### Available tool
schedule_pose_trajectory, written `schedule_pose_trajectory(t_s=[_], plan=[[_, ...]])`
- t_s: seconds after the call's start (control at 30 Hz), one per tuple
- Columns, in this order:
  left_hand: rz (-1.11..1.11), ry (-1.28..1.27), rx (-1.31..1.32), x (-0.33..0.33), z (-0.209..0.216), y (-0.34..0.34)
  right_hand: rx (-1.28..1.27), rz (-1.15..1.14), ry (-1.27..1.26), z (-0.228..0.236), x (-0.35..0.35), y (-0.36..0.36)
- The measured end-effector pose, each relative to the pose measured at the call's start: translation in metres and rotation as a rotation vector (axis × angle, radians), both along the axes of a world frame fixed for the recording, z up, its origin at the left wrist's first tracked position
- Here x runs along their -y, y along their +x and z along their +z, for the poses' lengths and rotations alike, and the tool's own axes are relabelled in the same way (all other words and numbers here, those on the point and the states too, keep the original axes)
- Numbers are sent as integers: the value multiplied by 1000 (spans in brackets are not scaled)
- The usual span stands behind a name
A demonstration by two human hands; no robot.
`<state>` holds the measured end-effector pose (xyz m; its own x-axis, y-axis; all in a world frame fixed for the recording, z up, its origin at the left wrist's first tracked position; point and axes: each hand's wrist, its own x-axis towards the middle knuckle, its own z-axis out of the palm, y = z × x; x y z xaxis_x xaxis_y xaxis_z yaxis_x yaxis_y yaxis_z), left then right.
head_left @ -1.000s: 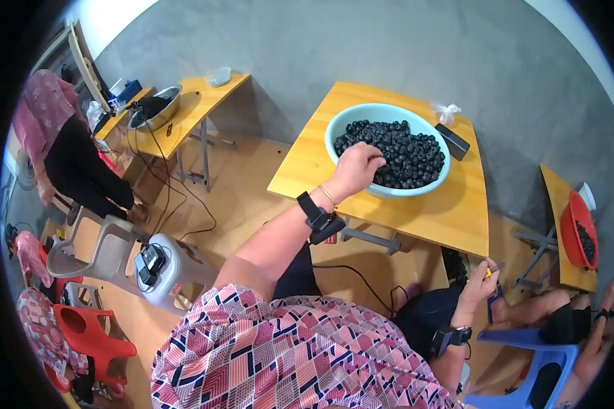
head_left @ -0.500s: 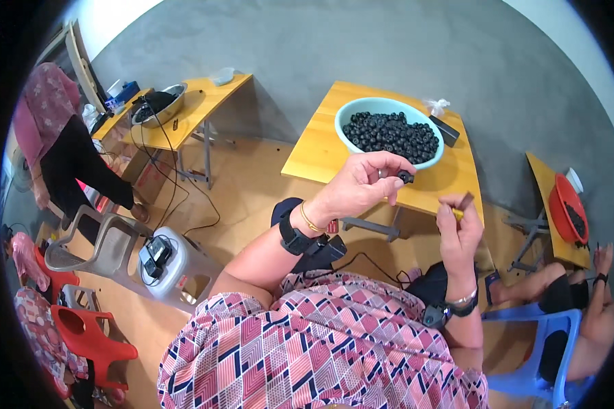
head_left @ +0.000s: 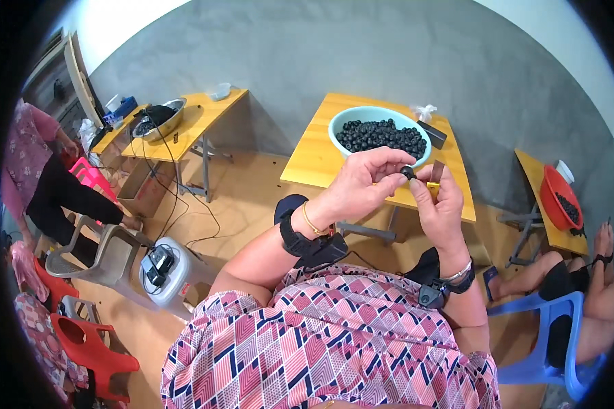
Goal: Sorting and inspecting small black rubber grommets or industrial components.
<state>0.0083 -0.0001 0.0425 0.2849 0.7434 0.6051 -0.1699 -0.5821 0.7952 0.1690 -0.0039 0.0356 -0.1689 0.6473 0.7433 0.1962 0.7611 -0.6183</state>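
My left hand (head_left: 361,183) pinches a small round black piece (head_left: 407,172) between thumb and fingertips, just over the near edge of the yellow table (head_left: 303,153). My right hand (head_left: 445,217) has come up against it, with the thumb tip close to the piece. Held in its fingers is a small tool with a flat dark blade (head_left: 437,170) and a yellow part (head_left: 433,185); the fingers hide the rest. Beyond my hands stands a light blue basin (head_left: 334,140) holding many similar black pieces.
A black box (head_left: 431,135) and a crumpled clear bag (head_left: 424,113) lie beside the basin. On the right, another person sits on a blue chair (head_left: 542,334) near a red basin (head_left: 547,198). A grey stool (head_left: 184,273) is left of me; a person stands beyond it.
My right hand has moved up and left, bringing the tool beside the black piece. My left hand keeps its pinch. The view has shifted slightly, and the standing person at left has moved.
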Motion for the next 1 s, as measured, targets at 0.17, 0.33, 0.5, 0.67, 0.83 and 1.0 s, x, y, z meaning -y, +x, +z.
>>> schedule_pose_trajectory(t_s=[0.17, 0.33, 0.5, 0.67, 0.83, 1.0], plan=[[-157, -63, 117, -1, 8, -5, -20, 15, 17, 8, 9, -4], [-294, -129, 182, 2, 10, -6, -16, 72, 98, 14, 15, -8], [-414, -187, 220, 4, 9, -11, 33, 89, 165, 15, 17, -12], [-404, -182, 233, 5, 9, -21, 79, 112, 170, 20, 19, -10], [-389, -157, 232, 9, 4, -27, 70, 81, 169, 19, 16, -8], [-404, -177, 218, 5, -9, -32, 131, 96, 180, 21, 21, -9]])
